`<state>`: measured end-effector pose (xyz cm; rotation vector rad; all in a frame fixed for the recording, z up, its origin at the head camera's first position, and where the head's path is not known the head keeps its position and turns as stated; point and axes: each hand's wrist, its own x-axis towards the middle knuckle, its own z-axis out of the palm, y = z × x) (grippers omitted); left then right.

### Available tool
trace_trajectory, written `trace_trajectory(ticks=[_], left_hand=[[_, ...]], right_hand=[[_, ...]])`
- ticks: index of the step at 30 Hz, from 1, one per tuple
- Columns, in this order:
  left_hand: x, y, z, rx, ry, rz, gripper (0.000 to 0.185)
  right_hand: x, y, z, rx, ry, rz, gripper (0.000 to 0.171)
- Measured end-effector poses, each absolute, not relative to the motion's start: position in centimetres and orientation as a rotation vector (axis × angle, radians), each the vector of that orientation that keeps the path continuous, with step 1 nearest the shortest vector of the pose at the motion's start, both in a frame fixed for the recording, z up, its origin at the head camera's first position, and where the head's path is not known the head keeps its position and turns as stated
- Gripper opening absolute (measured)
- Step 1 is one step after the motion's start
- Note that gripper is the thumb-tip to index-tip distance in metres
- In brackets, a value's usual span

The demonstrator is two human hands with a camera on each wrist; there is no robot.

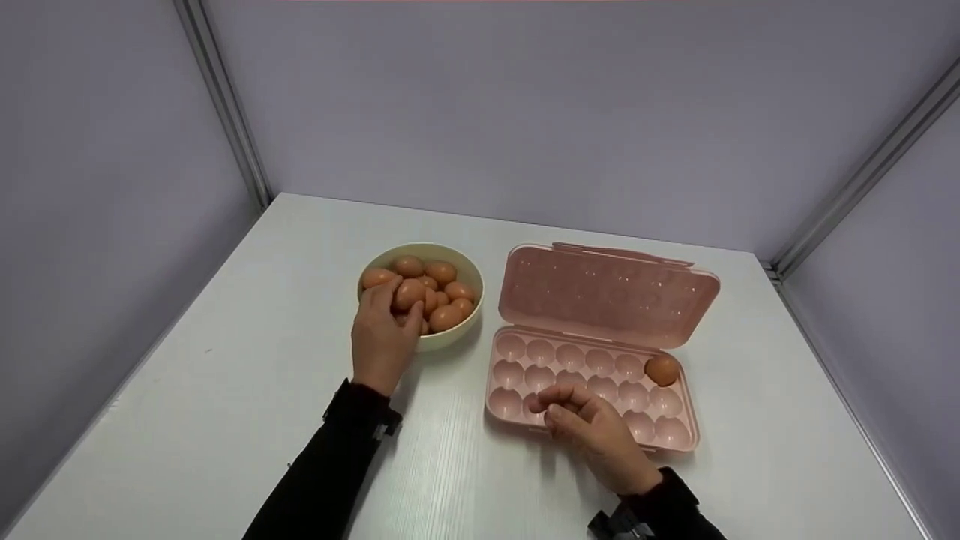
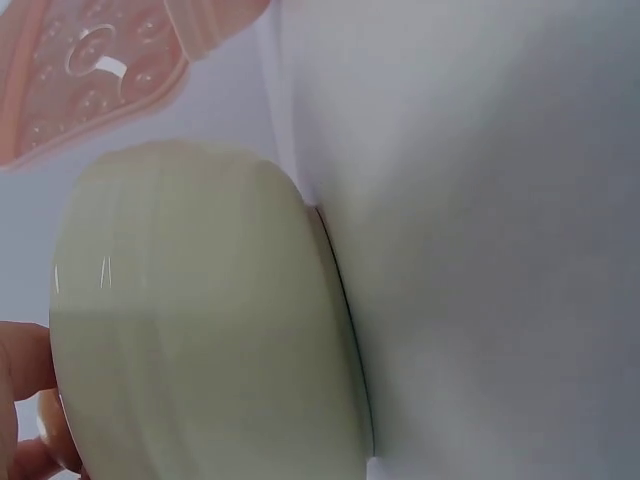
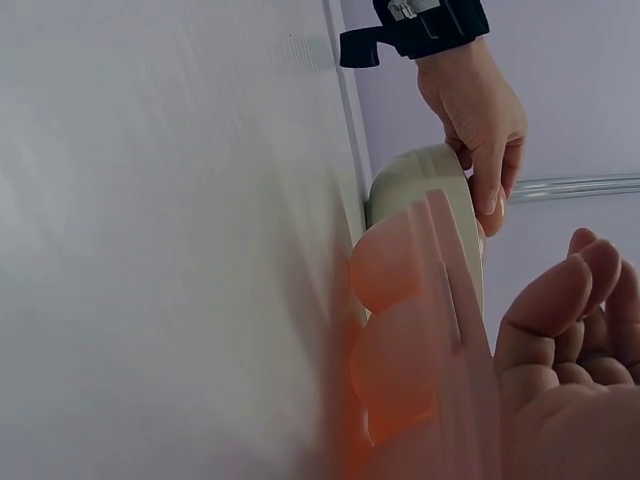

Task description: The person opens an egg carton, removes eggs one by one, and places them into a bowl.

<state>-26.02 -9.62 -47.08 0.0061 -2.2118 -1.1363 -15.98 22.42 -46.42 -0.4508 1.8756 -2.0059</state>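
Observation:
My left hand (image 1: pixel 384 337) reaches over the rim of a pale yellow-green bowl (image 1: pixel 474 319) and grips a brown egg (image 1: pixel 409 294) between thumb and fingers. Several more brown eggs (image 1: pixel 448 317) are heaped in the bowl beneath it. In the right wrist view the held egg (image 3: pixel 491 218) shows at the bowl's top edge. A pink egg carton (image 1: pixel 495 367) lies with its lid raised to the right of the bowl. One egg (image 1: pixel 662 370) sits in its back right hollow. Above the carton's front edge is my right hand (image 1: pixel 592 435), its fingers loosely bent and nothing in them.
The carton's see-through lid (image 1: pixel 607 292) leans back behind its base. Both stand on a white table (image 1: pixel 262 360) with a grey wall (image 1: pixel 510 112) behind and walls at either side. Metal posts (image 1: pixel 225 105) mark the corners.

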Motion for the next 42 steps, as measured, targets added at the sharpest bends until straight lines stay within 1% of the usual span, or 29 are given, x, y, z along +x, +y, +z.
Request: trace_trajectory(ticks=[5,15,18,21,23,27,33,37,40,42], left_hand=[[-26.9,-10.1,-46.1,0.084,-2.309,-1.139,0.046],[-28.9,-10.2,-44.1,0.259,-2.607,-0.963,0.057],[-29.7,-10.3,-43.7,0.265,-2.678,-0.901,0.052],[-30.5,-10.4,-43.2,0.274,-2.733,-0.877,0.039],[-30.8,-10.5,-43.0,0.288,-2.758,-0.878,0.033],[-31.3,-10.5,-42.8,0.285,-2.785,-0.854,0.033],[-31.5,-10.3,-42.8,0.244,-2.779,-0.805,0.034],[-31.3,-10.2,-43.0,0.237,-2.777,-0.736,0.039],[-30.4,-9.9,-43.1,0.213,-2.736,-0.699,0.041],[-29.3,-9.4,-43.1,0.137,-2.668,-0.7,0.043]], right_hand=[[-15.9,22.3,-46.5,-0.46,1.897,-1.994,0.018],[-15.6,22.4,-46.6,-0.425,1.867,-2.006,0.017],[-15.6,22.5,-46.6,-0.427,1.878,-1.999,0.017],[-15.7,22.5,-46.5,-0.434,1.896,-1.988,0.018],[-15.7,22.6,-46.5,-0.439,1.902,-1.983,0.018],[-15.8,22.6,-46.5,-0.454,1.903,-1.984,0.018],[-15.9,22.7,-46.5,-0.444,1.899,-1.985,0.019],[-15.9,22.6,-46.5,-0.444,1.888,-1.994,0.018],[-16.0,22.6,-46.5,-0.461,1.866,-2.015,0.017],[-16.0,22.6,-46.4,-0.486,1.86,-2.02,0.018]])
